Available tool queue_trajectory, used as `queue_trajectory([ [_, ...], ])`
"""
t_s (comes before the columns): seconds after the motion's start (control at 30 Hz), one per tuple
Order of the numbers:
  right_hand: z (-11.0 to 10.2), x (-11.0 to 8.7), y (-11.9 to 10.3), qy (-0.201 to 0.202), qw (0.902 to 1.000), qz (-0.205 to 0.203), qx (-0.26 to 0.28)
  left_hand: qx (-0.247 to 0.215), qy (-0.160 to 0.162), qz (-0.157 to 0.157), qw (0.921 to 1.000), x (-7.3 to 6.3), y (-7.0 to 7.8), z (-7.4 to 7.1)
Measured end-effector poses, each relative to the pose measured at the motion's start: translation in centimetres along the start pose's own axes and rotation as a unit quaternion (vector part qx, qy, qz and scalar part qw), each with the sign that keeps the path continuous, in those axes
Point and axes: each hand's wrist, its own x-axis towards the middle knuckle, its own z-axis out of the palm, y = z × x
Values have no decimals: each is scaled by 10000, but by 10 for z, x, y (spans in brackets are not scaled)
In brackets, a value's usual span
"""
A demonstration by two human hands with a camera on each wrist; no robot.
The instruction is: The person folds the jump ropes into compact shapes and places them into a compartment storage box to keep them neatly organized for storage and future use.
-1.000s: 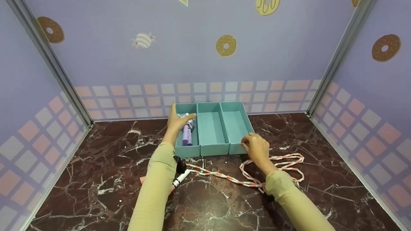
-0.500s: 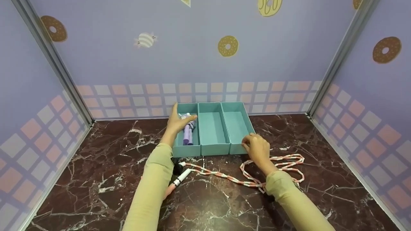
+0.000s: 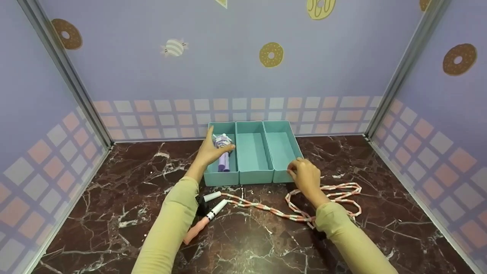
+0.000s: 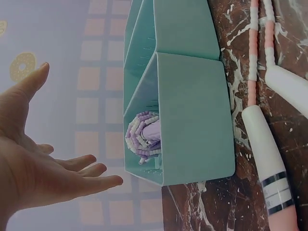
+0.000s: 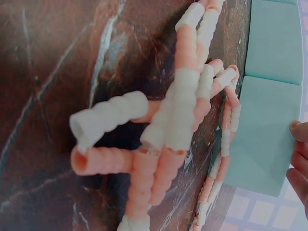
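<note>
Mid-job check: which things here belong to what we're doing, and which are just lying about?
Seemingly in the job:
teal tray
purple-and-white rope, in its left compartment
left hand, near that compartment
right hand, at the tray's near right corner

Lying about:
pink-and-white rope, on the tabletop, perhaps for later

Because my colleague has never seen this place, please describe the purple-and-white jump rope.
At the back of the marbled table, three teal bins stand side by side. The leftmost bin holds the purple-and-white beaded jump rope, bundled, its handles toward the front. Its purple colour distinguishes it from the coral-and-white jump rope loose before the bins.
</note>
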Motion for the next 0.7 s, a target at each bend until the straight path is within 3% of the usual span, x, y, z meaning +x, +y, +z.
queue_trajectory([
  [0.4,-2,-1,-1,196,9997,-17,118,525,87,582,9969,-23,-18,1],
  [0.7,-2,-1,-2,17,9999,40,157,833,328,819,9926,-49,-33,3],
])
